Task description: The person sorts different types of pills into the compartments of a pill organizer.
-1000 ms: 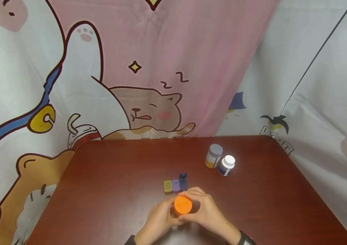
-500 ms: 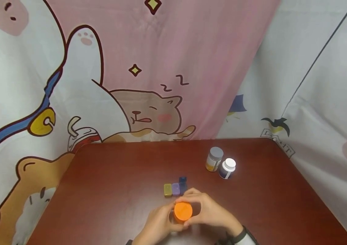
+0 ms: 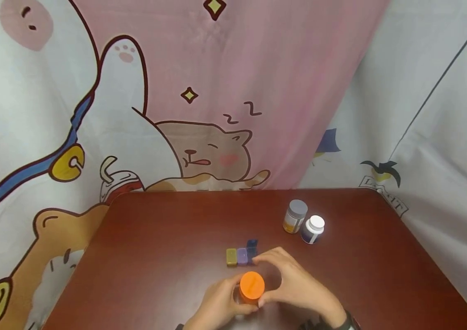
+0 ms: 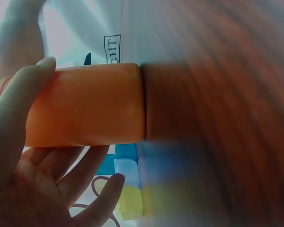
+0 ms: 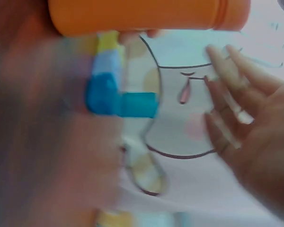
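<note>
An orange bottle [image 3: 251, 286] with an orange cap stands upright on the table, its base at the tabletop in the left wrist view. My left hand [image 3: 221, 298] grips its side, the thumb [image 4: 31, 87] on one side and fingers behind. Around the bottle's right side my right hand [image 3: 295, 284] is spread, fingers off the cap and thumb tip close to the bottle. In the right wrist view the right hand's fingers [image 5: 239, 90] are apart from the bottle. Just beyond stands a small pill box [image 3: 242, 256] with yellow, purple and blue compartments; the blue lid [image 3: 252, 244] is up.
Toward the back right of the brown table [image 3: 167, 229] stand a grey-capped bottle [image 3: 295, 216] and a smaller white-capped bottle [image 3: 312, 230], side by side. A cartoon-printed curtain [image 3: 299, 91] hangs behind the table's far edge.
My right hand has let go of the orange cap and moved a little to the right, its fingers spreading. The left hand keeps its grip on the bottle. The head view has shifted slightly.
</note>
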A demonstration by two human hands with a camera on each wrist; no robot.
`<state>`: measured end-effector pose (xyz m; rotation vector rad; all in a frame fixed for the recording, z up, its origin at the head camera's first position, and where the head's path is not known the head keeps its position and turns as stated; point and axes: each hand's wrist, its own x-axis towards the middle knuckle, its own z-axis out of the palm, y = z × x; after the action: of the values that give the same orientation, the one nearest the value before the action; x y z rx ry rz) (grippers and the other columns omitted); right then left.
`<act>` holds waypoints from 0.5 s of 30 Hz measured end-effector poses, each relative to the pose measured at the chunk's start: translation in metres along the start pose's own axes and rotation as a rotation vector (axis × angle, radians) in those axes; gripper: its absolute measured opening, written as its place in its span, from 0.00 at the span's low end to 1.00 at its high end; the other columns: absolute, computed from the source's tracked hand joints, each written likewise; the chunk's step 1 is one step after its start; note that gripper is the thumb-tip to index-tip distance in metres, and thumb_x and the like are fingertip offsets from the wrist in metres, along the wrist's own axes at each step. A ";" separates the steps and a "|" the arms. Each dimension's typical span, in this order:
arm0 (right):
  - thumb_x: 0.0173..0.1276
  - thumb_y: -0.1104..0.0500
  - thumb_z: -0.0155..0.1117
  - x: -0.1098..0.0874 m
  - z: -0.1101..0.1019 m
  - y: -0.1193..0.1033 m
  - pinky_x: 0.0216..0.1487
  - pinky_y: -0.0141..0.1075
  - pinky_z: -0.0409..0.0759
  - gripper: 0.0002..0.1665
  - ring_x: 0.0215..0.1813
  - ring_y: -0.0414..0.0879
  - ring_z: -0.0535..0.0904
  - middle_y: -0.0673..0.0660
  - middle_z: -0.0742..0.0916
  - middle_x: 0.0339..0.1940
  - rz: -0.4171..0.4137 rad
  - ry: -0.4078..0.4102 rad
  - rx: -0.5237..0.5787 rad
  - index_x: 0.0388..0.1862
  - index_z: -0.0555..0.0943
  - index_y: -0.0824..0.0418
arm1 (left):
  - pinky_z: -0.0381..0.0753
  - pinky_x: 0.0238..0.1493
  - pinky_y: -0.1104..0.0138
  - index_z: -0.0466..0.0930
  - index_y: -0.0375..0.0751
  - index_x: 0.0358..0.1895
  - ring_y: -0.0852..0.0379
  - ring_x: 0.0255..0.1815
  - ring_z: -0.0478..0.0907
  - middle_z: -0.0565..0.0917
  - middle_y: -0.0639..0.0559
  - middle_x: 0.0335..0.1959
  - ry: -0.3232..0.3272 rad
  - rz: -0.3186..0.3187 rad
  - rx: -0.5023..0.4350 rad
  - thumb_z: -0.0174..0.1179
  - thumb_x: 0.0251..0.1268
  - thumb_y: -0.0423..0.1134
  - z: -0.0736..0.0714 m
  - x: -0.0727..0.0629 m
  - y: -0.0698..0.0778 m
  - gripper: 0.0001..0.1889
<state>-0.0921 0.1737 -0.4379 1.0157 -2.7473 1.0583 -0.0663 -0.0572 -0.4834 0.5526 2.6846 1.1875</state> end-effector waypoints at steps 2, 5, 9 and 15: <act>0.44 0.26 0.81 0.001 0.002 -0.015 0.58 0.44 0.83 0.48 0.55 0.41 0.79 0.43 0.86 0.53 0.037 0.037 -0.177 0.59 0.84 0.51 | 0.85 0.49 0.45 0.84 0.50 0.62 0.54 0.52 0.87 0.90 0.57 0.54 0.001 -0.004 0.005 0.81 0.50 0.57 -0.002 -0.002 -0.001 0.34; 0.41 0.20 0.76 0.001 0.006 -0.032 0.53 0.46 0.85 0.49 0.50 0.41 0.81 0.42 0.86 0.47 0.060 0.056 -0.328 0.53 0.86 0.52 | 0.86 0.50 0.48 0.84 0.49 0.62 0.53 0.53 0.87 0.90 0.54 0.55 0.015 0.008 0.028 0.81 0.49 0.57 -0.003 -0.002 -0.002 0.35; 0.40 0.19 0.74 -0.001 0.011 -0.041 0.47 0.41 0.84 0.47 0.43 0.38 0.78 0.40 0.83 0.42 0.035 0.076 -0.389 0.49 0.86 0.50 | 0.87 0.51 0.51 0.83 0.52 0.64 0.53 0.55 0.87 0.90 0.55 0.56 0.026 0.024 0.041 0.82 0.47 0.56 -0.001 0.000 -0.004 0.37; 0.39 0.22 0.78 -0.004 0.016 -0.044 0.45 0.38 0.83 0.44 0.41 0.38 0.75 0.41 0.81 0.40 -0.016 0.135 -0.457 0.47 0.86 0.50 | 0.86 0.49 0.49 0.84 0.51 0.64 0.52 0.54 0.87 0.90 0.54 0.55 0.022 0.008 0.053 0.83 0.45 0.51 0.003 0.000 -0.003 0.37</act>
<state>-0.0603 0.1413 -0.4256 0.8571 -2.6750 0.4380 -0.0659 -0.0572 -0.4874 0.5607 2.7421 1.1344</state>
